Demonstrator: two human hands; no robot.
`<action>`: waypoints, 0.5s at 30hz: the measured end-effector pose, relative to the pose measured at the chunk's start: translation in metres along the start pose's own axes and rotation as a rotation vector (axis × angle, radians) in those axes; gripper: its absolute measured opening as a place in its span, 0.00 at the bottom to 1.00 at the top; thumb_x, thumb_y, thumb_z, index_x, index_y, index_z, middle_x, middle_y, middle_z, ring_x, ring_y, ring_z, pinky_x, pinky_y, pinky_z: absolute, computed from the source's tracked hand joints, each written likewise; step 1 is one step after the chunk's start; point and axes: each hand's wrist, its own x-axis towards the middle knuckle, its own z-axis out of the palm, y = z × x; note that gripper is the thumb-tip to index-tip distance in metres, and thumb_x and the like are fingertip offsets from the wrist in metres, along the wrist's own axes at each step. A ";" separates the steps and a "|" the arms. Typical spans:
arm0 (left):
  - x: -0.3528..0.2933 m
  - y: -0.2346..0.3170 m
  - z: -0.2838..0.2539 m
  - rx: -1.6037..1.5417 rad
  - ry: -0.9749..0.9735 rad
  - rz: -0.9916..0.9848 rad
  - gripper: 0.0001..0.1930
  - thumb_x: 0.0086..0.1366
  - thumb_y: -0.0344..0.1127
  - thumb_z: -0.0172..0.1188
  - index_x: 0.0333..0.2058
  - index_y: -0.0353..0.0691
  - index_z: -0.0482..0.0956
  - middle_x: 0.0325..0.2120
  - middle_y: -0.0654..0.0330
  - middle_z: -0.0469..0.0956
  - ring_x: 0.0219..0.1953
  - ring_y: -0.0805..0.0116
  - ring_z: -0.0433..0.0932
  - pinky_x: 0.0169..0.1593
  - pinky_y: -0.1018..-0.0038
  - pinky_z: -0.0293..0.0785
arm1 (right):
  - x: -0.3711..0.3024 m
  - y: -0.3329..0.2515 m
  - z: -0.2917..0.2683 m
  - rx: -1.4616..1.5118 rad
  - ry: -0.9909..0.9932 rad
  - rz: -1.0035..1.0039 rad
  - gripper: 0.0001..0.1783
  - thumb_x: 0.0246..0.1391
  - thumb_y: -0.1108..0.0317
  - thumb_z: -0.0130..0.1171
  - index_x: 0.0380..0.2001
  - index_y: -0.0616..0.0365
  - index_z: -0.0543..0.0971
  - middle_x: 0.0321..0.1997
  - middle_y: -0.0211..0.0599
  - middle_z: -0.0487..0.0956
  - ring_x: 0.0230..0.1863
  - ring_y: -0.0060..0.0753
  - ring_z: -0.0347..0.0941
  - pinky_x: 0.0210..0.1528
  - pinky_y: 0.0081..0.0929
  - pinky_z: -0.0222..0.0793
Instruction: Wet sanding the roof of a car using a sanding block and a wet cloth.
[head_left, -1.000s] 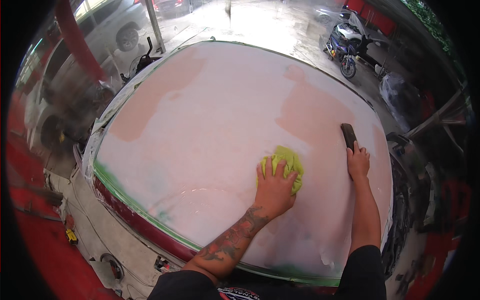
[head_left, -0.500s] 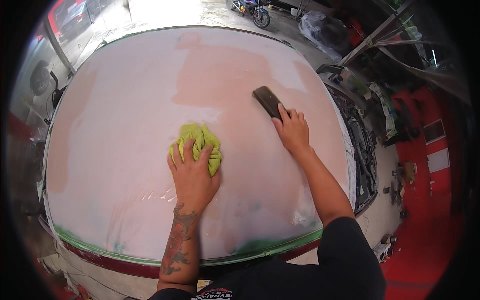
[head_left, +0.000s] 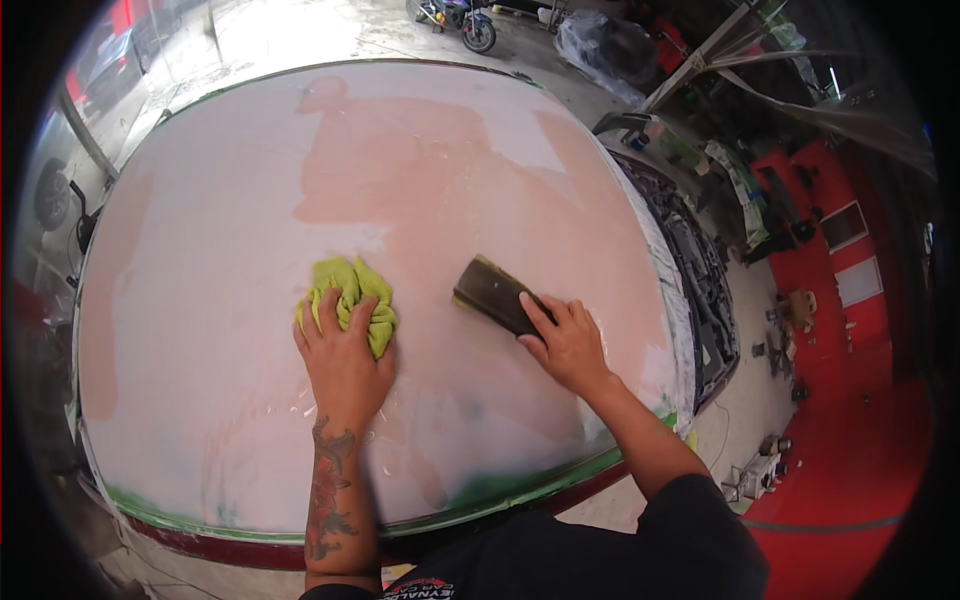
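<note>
A broad car roof (head_left: 200, 300) in patches of pale grey-white and pinkish primer lies below me, wet and shiny in places. My left hand (head_left: 345, 365) presses a crumpled lime-green cloth (head_left: 335, 280) onto it, fingers curled over the folds. To the right of the cloth, my right hand (head_left: 568, 345) grips the near end of a dark, oblong sanding block (head_left: 495, 290), thumb on top. The block lies slantwise on the pinkish area, and a thin yellowish edge shows along its rim. What is under the block is hidden.
Green masking or paint (head_left: 540, 485) runs along the roof's near edge. White covering (head_left: 660, 270) borders its right side, beside exposed dark car parts (head_left: 690, 270). A motorcycle (head_left: 470, 25) and a plastic-wrapped bulky thing (head_left: 605, 50) stand beyond. Red flooring (head_left: 830, 480) lies at right.
My right hand has drawn the sanding block nearer to me and turned it more crosswise. The view has shifted; the left hand and cloth keep about the same spot on the roof.
</note>
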 end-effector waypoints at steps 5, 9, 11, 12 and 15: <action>0.005 0.020 0.005 -0.033 0.027 0.057 0.24 0.58 0.38 0.68 0.55 0.48 0.80 0.62 0.47 0.66 0.68 0.33 0.58 0.70 0.43 0.54 | 0.127 0.134 0.051 -0.142 0.010 0.304 0.30 0.66 0.47 0.55 0.66 0.48 0.74 0.55 0.40 0.78 0.52 0.52 0.71 0.54 0.44 0.72; 0.008 0.011 0.008 -0.040 0.015 0.064 0.24 0.58 0.38 0.68 0.55 0.48 0.80 0.62 0.47 0.66 0.67 0.33 0.59 0.70 0.43 0.54 | 0.103 0.114 0.059 -0.115 0.008 0.302 0.31 0.66 0.48 0.57 0.68 0.48 0.72 0.56 0.44 0.77 0.51 0.53 0.70 0.56 0.43 0.70; 0.002 0.001 0.004 0.011 0.019 0.023 0.24 0.58 0.38 0.68 0.55 0.48 0.80 0.63 0.47 0.66 0.67 0.33 0.59 0.70 0.43 0.54 | 0.054 0.059 0.040 -0.042 0.023 0.213 0.31 0.63 0.51 0.61 0.67 0.48 0.73 0.57 0.43 0.76 0.49 0.52 0.70 0.55 0.43 0.70; -0.001 -0.003 0.001 0.012 0.013 0.017 0.24 0.58 0.38 0.68 0.55 0.48 0.80 0.63 0.47 0.66 0.67 0.33 0.59 0.70 0.43 0.54 | 0.024 0.027 0.019 0.023 -0.010 0.202 0.31 0.63 0.57 0.63 0.67 0.50 0.73 0.58 0.45 0.75 0.50 0.52 0.69 0.58 0.42 0.68; 0.002 0.003 0.002 0.022 0.006 0.021 0.25 0.57 0.37 0.69 0.55 0.48 0.80 0.63 0.47 0.65 0.68 0.33 0.59 0.70 0.44 0.54 | -0.063 -0.007 -0.014 0.043 -0.015 0.170 0.35 0.58 0.57 0.67 0.68 0.48 0.73 0.62 0.42 0.74 0.51 0.49 0.70 0.58 0.44 0.68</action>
